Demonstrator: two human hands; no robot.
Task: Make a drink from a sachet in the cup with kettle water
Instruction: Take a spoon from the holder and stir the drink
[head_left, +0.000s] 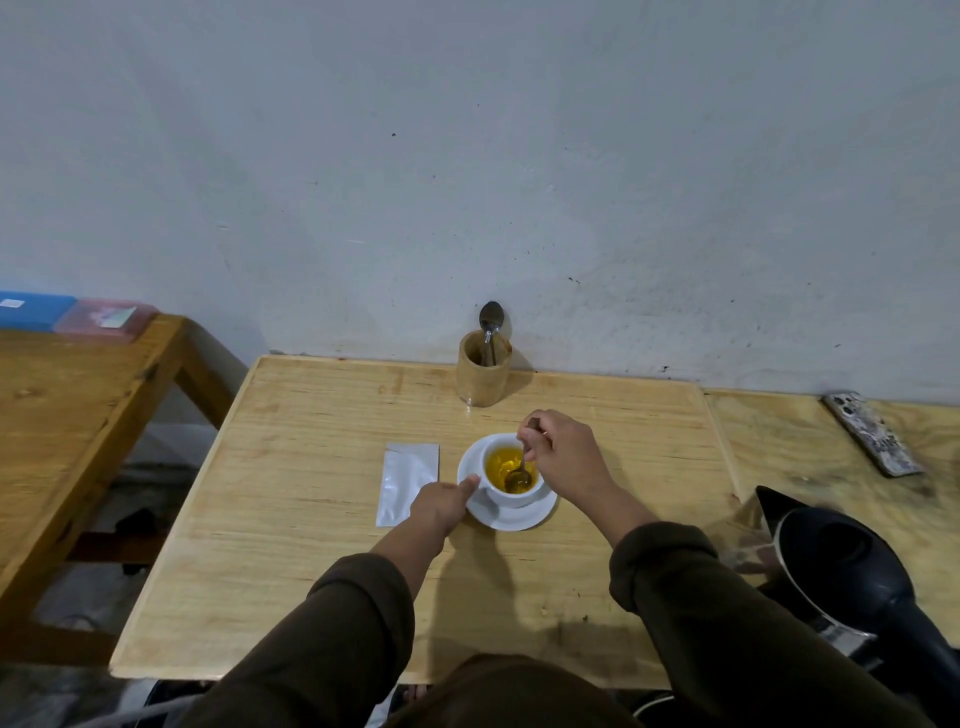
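A white cup (511, 496) stands on a white saucer (524, 517) in the middle of the wooden table and holds yellow liquid (501, 462). My right hand (563, 449) grips a metal spoon (519, 475) by its handle, with the bowl dipped in the liquid. My left hand (441, 501) rests at the cup's left side, thumb touching the cup near the saucer's rim. A white sachet (408, 480) lies flat just left of the saucer. The dark kettle (852, 571) stands at the right edge of the table.
A wooden holder (483, 374) with a spoon (491, 322) in it stands at the back against the wall. A phone (872, 434) lies face down at the far right. Another wooden table (67, 410) stands to the left, across a gap.
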